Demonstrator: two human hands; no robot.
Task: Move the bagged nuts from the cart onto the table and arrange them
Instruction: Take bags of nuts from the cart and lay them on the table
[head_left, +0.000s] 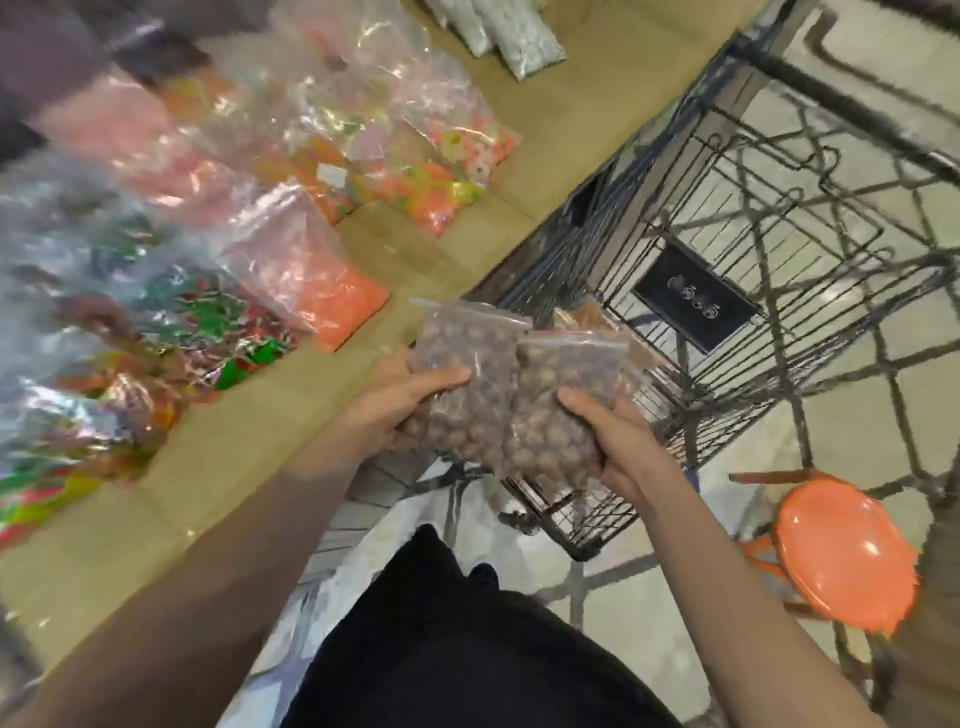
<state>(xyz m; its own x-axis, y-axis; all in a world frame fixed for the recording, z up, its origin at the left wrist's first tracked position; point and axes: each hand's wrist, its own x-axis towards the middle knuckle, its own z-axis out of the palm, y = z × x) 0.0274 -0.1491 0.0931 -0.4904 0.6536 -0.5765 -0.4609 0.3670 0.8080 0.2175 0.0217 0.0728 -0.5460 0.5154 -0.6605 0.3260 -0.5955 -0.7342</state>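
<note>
Two clear zip bags of brown nuts are held side by side, touching, above the gap between the table (571, 104) edge and the wire cart (727, 291). The left hand (400, 410) grips the left bag (467, 374), thumb across its front. The right hand (618, 441) grips the right bag (561, 395) the same way. Another brown bag (587, 317) lies in the cart behind them. Bags of coloured sweets (322, 280) cover the table. An orange stool (841, 551) stands near the cart
</note>
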